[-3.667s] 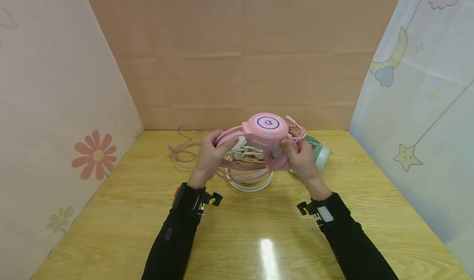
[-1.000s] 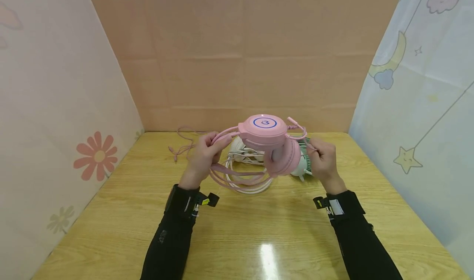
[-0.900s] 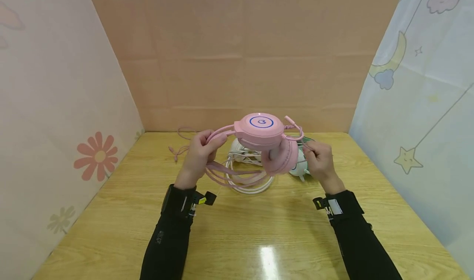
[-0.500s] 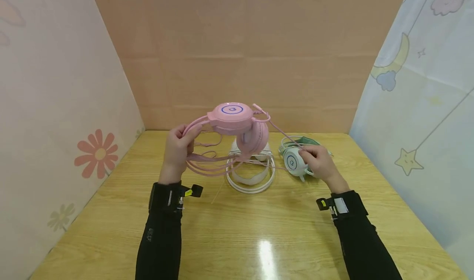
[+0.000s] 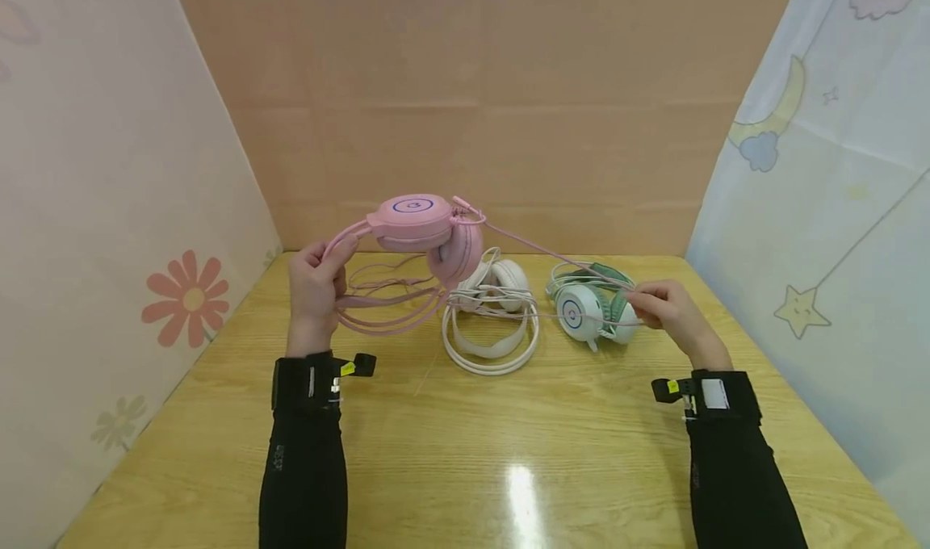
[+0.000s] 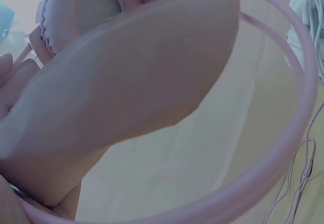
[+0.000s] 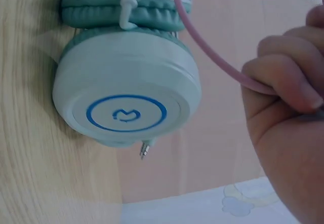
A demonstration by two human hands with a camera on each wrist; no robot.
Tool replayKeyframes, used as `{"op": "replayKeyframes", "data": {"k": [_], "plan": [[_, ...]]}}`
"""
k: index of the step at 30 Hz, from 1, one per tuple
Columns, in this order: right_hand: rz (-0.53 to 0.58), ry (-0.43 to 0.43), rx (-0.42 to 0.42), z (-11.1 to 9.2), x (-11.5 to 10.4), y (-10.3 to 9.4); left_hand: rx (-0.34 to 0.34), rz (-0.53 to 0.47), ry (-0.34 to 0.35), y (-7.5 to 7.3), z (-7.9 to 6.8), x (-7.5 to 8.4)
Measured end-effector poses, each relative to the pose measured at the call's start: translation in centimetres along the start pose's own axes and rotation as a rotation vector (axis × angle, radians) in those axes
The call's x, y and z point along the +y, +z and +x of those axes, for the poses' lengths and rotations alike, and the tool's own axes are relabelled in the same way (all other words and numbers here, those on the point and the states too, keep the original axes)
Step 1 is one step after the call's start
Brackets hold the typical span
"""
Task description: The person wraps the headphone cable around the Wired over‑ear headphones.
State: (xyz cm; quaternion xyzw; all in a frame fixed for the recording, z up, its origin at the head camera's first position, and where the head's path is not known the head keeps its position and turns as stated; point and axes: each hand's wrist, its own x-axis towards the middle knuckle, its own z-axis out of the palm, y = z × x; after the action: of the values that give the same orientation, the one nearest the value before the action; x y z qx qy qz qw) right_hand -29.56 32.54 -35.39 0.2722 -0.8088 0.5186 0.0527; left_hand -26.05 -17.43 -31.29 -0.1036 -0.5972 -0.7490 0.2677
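In the head view my left hand (image 5: 312,295) grips the headband of a pink headset (image 5: 414,220), held up above the table at the left. Both ear cups point right, and a small microphone boom (image 5: 468,207) sticks out from them. My right hand (image 5: 672,311) pinches the headset's thin pink cable (image 5: 541,248), stretched between the hands. A second strand of cable runs back leftward from that hand. Up close in the left wrist view are a padded ear cup (image 6: 98,13) and the curved headband tube (image 6: 283,143). Curled fingers (image 7: 283,77) hold the cable in the right wrist view.
A white headset (image 5: 508,281) with a coiled cable lies mid-table, below the stretched cable. Right of it rests a white and green headset (image 5: 579,313), near my right hand. Behind the table stands a brown backdrop (image 5: 472,113); patterned sheets flank both sides.
My left hand has carried the pink headset leftward and slightly up. The right hand has moved from the ear cups to the cable and drawn it right, uncovering the white and green headset.
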Motion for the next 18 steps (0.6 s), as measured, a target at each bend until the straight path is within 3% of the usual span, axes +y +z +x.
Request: {"op": "replayKeyframes", "data": {"k": [3, 9, 12, 18], "plan": [[-0.073, 0.074, -0.022, -0.3, -0.4, -0.7, 0.012, 0.003, 0.005, 0.1, -0.1, -0.1], [-0.358, 0.234, -0.012, -0.3, -1.3, -1.4, 0.057, -0.027, 0.023, 0.0, -0.2, 0.1], [-0.382, 0.205, 0.027, -0.5, -1.6, -1.9, 0.067, -0.049, 0.022, 0.0, -0.2, 0.3], [-0.286, 0.007, 0.179, -2.4, -4.0, -3.4, 0.084, -0.035, 0.03, 0.3, -0.2, 0.5]]}}
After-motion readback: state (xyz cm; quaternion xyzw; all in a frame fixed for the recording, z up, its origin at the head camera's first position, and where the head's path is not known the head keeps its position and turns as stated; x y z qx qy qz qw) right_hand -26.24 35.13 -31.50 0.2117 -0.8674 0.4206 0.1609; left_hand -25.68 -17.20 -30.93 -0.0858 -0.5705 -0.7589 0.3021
